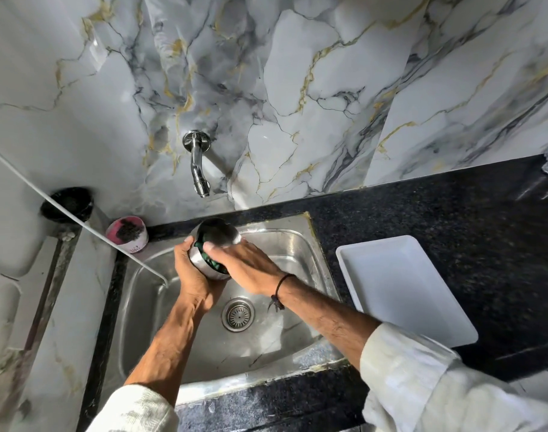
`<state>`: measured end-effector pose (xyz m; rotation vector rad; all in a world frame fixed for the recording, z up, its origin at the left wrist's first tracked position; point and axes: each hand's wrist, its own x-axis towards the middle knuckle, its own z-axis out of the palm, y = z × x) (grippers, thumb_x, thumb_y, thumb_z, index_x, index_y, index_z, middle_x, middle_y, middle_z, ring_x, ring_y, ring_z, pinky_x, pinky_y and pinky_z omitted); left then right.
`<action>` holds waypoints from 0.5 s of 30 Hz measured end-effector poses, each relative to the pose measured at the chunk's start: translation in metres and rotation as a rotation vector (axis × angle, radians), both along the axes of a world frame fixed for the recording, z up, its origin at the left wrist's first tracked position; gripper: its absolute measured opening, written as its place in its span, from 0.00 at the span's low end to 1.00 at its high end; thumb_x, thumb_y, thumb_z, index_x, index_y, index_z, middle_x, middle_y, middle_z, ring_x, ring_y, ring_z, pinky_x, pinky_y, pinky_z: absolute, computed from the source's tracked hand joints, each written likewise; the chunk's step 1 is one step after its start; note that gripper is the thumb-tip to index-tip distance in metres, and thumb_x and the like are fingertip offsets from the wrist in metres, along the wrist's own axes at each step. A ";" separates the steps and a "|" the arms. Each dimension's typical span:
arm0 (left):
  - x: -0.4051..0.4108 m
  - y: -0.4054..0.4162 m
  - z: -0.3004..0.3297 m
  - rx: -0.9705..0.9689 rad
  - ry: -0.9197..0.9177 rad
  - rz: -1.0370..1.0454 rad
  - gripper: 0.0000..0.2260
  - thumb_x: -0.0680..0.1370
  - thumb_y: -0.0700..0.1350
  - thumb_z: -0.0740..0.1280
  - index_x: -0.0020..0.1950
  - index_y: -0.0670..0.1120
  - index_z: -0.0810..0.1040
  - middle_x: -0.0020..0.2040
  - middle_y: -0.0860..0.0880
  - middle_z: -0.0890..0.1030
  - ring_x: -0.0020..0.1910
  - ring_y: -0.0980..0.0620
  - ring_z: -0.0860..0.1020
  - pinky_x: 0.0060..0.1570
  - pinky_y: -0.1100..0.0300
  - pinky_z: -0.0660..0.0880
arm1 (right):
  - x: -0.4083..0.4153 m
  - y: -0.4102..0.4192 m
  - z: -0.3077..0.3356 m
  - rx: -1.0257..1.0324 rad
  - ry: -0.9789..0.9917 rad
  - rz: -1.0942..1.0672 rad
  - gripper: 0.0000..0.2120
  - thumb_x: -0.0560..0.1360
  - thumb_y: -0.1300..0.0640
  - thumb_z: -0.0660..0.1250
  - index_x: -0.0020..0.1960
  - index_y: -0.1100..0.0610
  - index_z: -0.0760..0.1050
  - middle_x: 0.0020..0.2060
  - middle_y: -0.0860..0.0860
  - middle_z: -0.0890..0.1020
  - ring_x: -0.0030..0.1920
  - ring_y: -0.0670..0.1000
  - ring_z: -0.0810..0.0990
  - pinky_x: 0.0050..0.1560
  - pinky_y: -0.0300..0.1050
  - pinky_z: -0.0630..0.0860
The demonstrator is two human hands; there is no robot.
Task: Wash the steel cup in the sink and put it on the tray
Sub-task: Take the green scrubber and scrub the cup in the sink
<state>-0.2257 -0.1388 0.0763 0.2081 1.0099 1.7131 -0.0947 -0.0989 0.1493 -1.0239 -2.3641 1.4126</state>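
Green scrubber half hidden against steel cup.

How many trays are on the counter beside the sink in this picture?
1. A white tray lies on the dark counter to the right of the steel sink. More could lie beyond the frame edge.

Tilted steel cup held above the sink; white tray beside.

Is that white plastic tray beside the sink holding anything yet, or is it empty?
Empty. The white rectangular tray shows only its bare floor; the steel cup is over the sink, in both hands.
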 end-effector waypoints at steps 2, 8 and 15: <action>0.002 -0.002 0.003 0.016 -0.035 -0.012 0.23 0.74 0.63 0.63 0.49 0.48 0.89 0.47 0.46 0.89 0.47 0.46 0.87 0.50 0.53 0.83 | 0.008 0.005 -0.005 0.270 -0.116 0.100 0.37 0.80 0.30 0.50 0.33 0.60 0.72 0.31 0.51 0.79 0.38 0.52 0.76 0.82 0.59 0.61; 0.016 0.000 0.008 0.054 -0.107 -0.052 0.27 0.76 0.63 0.60 0.60 0.47 0.86 0.59 0.44 0.86 0.62 0.43 0.82 0.68 0.45 0.74 | 0.010 0.020 -0.005 0.589 -0.354 0.197 0.46 0.78 0.25 0.49 0.66 0.64 0.78 0.65 0.57 0.79 0.72 0.52 0.78 0.87 0.60 0.39; 0.013 0.007 0.002 -0.040 0.051 0.131 0.17 0.79 0.58 0.61 0.46 0.48 0.84 0.38 0.51 0.86 0.45 0.49 0.83 0.44 0.59 0.82 | -0.002 -0.005 0.002 0.206 -0.079 0.139 0.27 0.84 0.35 0.55 0.66 0.53 0.81 0.70 0.50 0.76 0.75 0.57 0.71 0.76 0.60 0.68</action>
